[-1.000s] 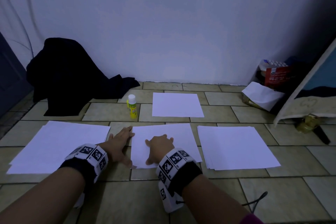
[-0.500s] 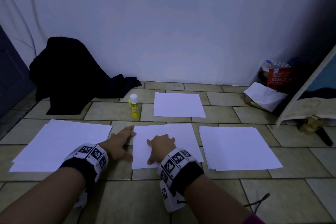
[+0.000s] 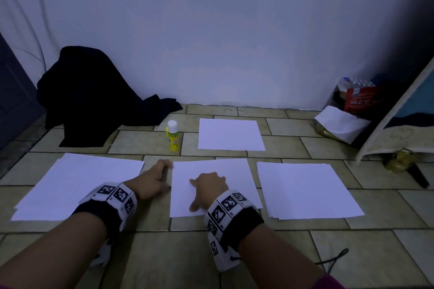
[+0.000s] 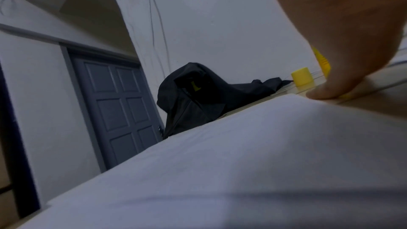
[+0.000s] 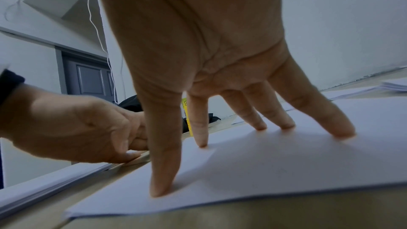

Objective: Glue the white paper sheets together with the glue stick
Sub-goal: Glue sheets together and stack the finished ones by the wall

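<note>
A white sheet (image 3: 220, 171) lies flat on the tiled floor in front of me. My right hand (image 3: 207, 186) rests on it with spread, straight fingers, and the fingertips (image 5: 164, 185) press the paper down. Just left of the sheet my left hand (image 3: 153, 178) lies on the tiles with loosely curled fingers, holding nothing; its index reaches the sheet's far left corner. A fingertip (image 4: 319, 93) touches the edge of the left paper stack (image 3: 77, 185). The yellow glue stick (image 3: 173, 136) with a white cap stands upright beyond the hands. A single sheet (image 3: 230, 134) lies further back.
A second paper stack (image 3: 305, 190) lies on the right. Dark cloth (image 3: 94, 98) is heaped against the wall at back left, and a small yellow cap (image 4: 302, 77) sits by the glue stick. Boxes and bags (image 3: 347, 110) crowd the back right corner. A grey door (image 4: 118, 107) is on the left.
My left thumb has drawn back from the sheet's near left edge toward the hand. The right hand stays pressed on the sheet.
</note>
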{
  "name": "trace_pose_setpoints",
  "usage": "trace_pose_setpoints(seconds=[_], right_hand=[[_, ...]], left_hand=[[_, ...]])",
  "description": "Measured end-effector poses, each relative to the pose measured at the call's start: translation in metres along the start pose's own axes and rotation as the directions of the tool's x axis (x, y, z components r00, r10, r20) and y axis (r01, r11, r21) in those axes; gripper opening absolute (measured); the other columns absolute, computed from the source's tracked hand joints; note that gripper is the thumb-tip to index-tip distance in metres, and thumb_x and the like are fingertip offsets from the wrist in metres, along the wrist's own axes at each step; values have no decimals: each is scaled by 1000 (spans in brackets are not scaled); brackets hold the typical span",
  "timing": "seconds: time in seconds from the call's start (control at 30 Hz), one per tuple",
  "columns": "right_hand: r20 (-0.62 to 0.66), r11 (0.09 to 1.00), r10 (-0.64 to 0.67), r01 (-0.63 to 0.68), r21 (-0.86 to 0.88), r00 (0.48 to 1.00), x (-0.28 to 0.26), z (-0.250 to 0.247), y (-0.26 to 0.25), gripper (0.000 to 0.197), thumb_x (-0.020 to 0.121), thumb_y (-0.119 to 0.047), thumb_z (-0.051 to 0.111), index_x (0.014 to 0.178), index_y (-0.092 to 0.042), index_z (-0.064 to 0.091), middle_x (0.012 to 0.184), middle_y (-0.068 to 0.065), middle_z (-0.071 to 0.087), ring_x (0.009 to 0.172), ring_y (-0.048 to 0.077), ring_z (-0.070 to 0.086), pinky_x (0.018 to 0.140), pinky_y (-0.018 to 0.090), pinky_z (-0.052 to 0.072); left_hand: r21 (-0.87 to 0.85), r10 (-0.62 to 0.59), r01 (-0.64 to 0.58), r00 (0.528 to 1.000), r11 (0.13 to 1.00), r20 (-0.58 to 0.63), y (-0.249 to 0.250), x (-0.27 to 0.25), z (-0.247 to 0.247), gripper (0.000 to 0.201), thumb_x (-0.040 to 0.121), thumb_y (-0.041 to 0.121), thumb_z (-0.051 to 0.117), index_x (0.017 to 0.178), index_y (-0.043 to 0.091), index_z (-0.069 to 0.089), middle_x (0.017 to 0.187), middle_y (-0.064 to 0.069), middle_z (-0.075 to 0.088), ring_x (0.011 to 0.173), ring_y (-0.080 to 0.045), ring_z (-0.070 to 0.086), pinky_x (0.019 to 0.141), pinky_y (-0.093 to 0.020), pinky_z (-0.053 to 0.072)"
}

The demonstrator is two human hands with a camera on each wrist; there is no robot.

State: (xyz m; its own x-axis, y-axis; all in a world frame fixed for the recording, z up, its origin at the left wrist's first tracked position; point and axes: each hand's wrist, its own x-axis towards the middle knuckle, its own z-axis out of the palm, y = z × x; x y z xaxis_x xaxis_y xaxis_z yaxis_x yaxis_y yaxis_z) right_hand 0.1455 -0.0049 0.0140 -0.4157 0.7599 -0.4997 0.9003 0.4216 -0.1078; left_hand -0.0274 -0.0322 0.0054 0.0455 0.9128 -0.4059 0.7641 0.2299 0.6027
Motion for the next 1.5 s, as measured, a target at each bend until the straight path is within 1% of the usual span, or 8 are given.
trace_pose_setpoints(seconds=[0.13, 0.23, 0.57, 0.67, 0.8, 0.93, 1.23, 1.5], right_hand=[[-50, 999, 3, -1, 41, 999, 0, 0, 1, 82, 74, -41, 77, 143, -23, 38, 134, 7, 49, 126, 28, 41, 106, 45, 34], [-76, 998, -10, 15, 54, 997, 0, 0, 3, 85, 73, -41, 78, 145, -24, 37, 138, 5, 48, 129, 26, 41, 108, 44, 33], [-77, 998, 66, -65, 21, 995, -5, -5, -9, 69, 82, -31, 73, 140, -19, 39, 142, 15, 32, 132, 34, 34, 101, 51, 39], [-73, 1000, 14, -12, 25, 997, 2, -7, -20, 76, 91, -20, 60, 151, -21, 14, 158, 7, -2, 146, 31, 1, 107, 61, 23], [71, 979, -201, 203, -26, 977, 8, -8, -5, 105, 84, -23, 72, 152, -13, -7, 160, 5, -2, 147, 22, 0, 114, 55, 14], [80, 994, -113, 111, 21, 990, 8, -10, 39, 117, 79, -47, 72, 151, -11, -13, 160, 1, -14, 148, 17, -4, 117, 55, 2], [32, 989, 140, -141, 49, 990, 4, -8, 83, 134, 68, -66, 70, 149, -6, -17, 159, 5, -15, 148, 18, -6, 117, 49, 3], [15, 974, 212, -213, 75, 977, 0, -14, 71, 140, 65, -61, 76, 145, 6, -18, 158, 16, -9, 147, 28, 1, 119, 43, 14]], left_hand=[[301, -5, -16, 998, 953, 69, 7, 2, 14, 100, 83, 49, 68, 152, 19, 3, 162, 2, -4, 149, -20, 0, 119, -48, 1], [493, -48, -25, 990, 869, 135, 8, 4, 17, 120, 76, 59, 70, 153, 20, -13, 159, 3, -23, 146, -19, -20, 117, -53, -5], [656, -109, -25, 981, 754, 163, 12, 5, 17, 128, 75, 65, 66, 149, 8, -21, 157, -5, -28, 145, -23, -24, 117, -51, -1], [680, -123, -17, 980, 733, 157, 16, 4, 19, 129, 75, 65, 66, 149, 5, -20, 157, -8, -26, 146, -23, -22, 118, -51, -1], [665, -127, -4, 981, 747, 149, 16, 4, 19, 129, 75, 64, 67, 149, 4, -20, 158, -8, -25, 146, -21, -20, 118, -49, -1], [639, -116, -7, 982, 769, 152, 15, 4, 18, 128, 76, 62, 67, 149, 7, -22, 157, -7, -26, 146, -20, -20, 119, -49, -1], [638, -100, -22, 983, 770, 156, 12, 2, 18, 128, 75, 64, 67, 149, 8, -22, 158, -5, -26, 146, -19, -20, 118, -51, -2], [708, -105, -38, 982, 705, 157, 18, -1, 12, 128, 74, 64, 67, 150, 8, -19, 159, -7, -23, 147, -19, -18, 119, -48, -3]])
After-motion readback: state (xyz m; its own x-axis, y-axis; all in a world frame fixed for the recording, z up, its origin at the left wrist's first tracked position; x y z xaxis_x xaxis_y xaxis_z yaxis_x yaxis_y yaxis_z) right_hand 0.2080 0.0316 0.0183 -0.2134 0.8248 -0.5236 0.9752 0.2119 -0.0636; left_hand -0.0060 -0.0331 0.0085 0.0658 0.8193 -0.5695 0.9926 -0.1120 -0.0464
